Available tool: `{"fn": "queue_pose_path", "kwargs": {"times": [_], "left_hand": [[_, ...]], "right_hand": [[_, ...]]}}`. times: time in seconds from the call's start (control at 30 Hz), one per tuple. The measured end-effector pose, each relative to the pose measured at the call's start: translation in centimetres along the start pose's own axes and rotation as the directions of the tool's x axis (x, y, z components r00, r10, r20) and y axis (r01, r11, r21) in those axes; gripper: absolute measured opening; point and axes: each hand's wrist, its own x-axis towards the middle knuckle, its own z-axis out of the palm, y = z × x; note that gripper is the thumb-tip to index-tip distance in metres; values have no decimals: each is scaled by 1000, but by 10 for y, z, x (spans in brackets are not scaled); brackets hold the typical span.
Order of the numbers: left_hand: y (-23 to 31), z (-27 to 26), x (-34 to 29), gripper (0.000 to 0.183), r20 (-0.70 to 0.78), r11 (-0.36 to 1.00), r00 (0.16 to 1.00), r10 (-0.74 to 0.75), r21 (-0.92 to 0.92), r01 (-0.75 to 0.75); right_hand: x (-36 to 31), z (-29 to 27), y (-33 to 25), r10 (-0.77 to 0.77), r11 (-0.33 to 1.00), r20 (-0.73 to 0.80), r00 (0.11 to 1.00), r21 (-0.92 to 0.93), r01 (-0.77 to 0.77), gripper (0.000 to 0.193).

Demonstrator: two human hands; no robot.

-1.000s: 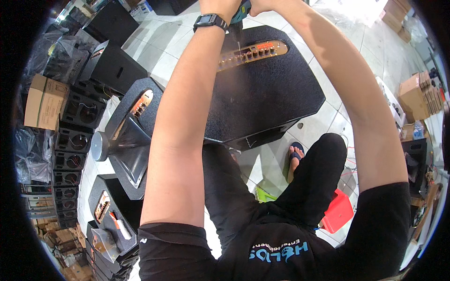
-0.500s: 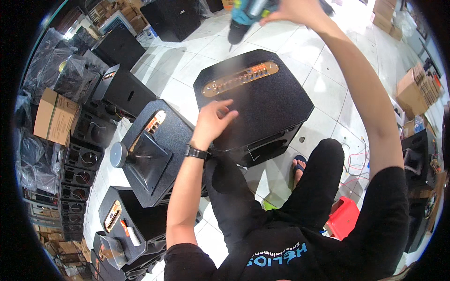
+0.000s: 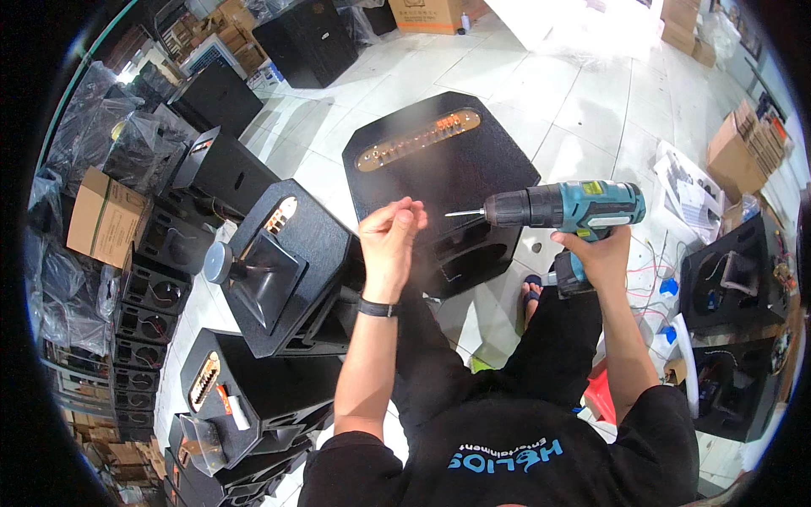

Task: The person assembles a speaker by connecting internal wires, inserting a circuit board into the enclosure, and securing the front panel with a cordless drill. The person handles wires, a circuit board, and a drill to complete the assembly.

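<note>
Two hands met: left hand (image 3: 390, 239) pinched something small, unclear, at the teal cordless drill (image 3: 564, 208) bit; right hand (image 3: 601, 255) clenched its handle, likely loading a screw.

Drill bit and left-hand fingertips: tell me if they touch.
Apart. The head view shows a strip of black speaker cabinet between the drill bit tip and the pinched fingertips of the left hand. The right hand grips the cordless drill.

Looked like a speaker assembly workshop: black speaker cabinets (image 3: 443, 182) standing about on a white tiled floor (image 3: 574, 101), horn parts (image 3: 253, 266) lying loose, more boxes (image 3: 144, 291) stacked along the left wall, cardboard cartons (image 3: 106, 215) and plastic-wrapped stock (image 3: 101, 139), loose wires (image 3: 650, 279), a cordless drill (image 3: 562, 211) in use.
</note>
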Motion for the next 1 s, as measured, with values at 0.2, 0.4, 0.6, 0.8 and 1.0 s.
{"fn": "queue_pose_path", "kwargs": {"times": [0.2,0.4,0.6,0.8,1.0], "left_hand": [[-10,32,-27,25,29,929,997,-77,-361,82],[-9,44,-39,22,-34,915,996,-78,-399,58],[-11,37,-41,18,-71,971,997,-23,-239,5],[9,10,16,19,34,911,994,107,397,-112],[38,7,140,15,362,346,932,-34,879,-329]], "right_hand": [[-11,6,1,-60,987,-1,998,148,59,60],[-13,9,-2,-108,986,-6,994,124,108,55],[-7,8,0,-156,987,66,986,62,152,66],[61,18,-35,-370,898,97,924,-217,383,55],[183,66,-98,-503,477,262,823,-710,518,54]]}}
